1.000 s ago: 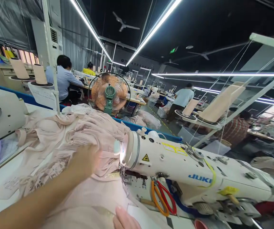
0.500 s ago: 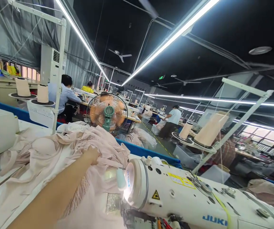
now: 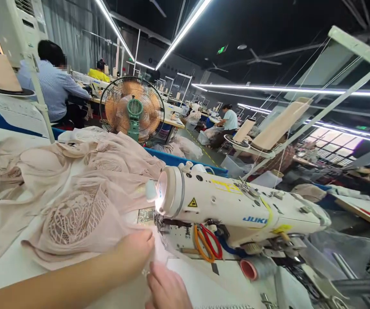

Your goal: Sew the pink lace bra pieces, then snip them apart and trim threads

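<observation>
At a Juki sewing machine (image 3: 210, 193), a lace-cupped beige undergarment (image 3: 78, 214) is stretched lengthwise toward the desk's (image 3: 200, 279) left edge. Its right end appears gripped by the nearer left hand's (image 3: 136, 251) fingers; whether cloth is held by the right hand's (image 3: 168, 289) bent fingers cannot be told.

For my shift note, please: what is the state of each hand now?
Left hand: closed, seemingly pinching pale pink fabric.
Right hand: partly curled beside it; grip cannot be told.
</observation>
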The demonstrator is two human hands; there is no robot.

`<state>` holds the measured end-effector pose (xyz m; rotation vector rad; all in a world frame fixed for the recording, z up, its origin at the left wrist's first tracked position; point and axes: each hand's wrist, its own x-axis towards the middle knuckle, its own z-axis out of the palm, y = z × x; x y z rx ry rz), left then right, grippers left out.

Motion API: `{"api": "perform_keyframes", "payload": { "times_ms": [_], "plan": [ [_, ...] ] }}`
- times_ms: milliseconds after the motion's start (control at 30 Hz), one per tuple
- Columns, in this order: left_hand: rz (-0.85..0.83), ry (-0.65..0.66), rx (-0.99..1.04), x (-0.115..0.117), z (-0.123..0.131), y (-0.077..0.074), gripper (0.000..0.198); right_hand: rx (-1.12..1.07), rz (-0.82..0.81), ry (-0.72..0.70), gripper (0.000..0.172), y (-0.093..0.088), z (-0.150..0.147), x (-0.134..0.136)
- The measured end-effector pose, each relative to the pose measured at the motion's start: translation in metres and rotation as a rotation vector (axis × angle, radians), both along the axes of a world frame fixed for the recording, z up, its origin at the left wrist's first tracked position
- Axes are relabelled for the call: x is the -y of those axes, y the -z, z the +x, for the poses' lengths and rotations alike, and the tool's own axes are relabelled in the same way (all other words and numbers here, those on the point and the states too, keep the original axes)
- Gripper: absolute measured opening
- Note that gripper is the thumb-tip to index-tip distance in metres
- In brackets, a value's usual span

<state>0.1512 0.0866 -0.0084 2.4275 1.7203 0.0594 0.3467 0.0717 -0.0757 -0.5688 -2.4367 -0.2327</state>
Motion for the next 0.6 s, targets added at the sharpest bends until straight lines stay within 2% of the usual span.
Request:
{"api": "perform_keyframes", "payload": {
  "times_ms": [100, 167, 400, 600],
  "plan": [
    [0.115, 0.114, -0.072, 0.015, 0.015, 0.031, 0.048, 0.011, 0.043, -0.03, 0.029, -0.013, -0.002, -0.003],
    [0.176, 0.108, -0.069, 0.015, 0.015, 0.038, 0.046, -0.005, 0.052, -0.026, 0.03, -0.018, -0.003, -0.002],
    [0.12, -0.039, 0.003, 0.009, 0.01, 0.02, 0.047, 0.003, -0.039, -0.024, 0.03, -0.019, -0.002, 0.004],
    [0.098, -0.057, 0.0, 0.004, 0.011, 0.02, 0.049, -0.012, -0.051, -0.052, 0.029, -0.022, -0.002, 0.003]
  ]
}}
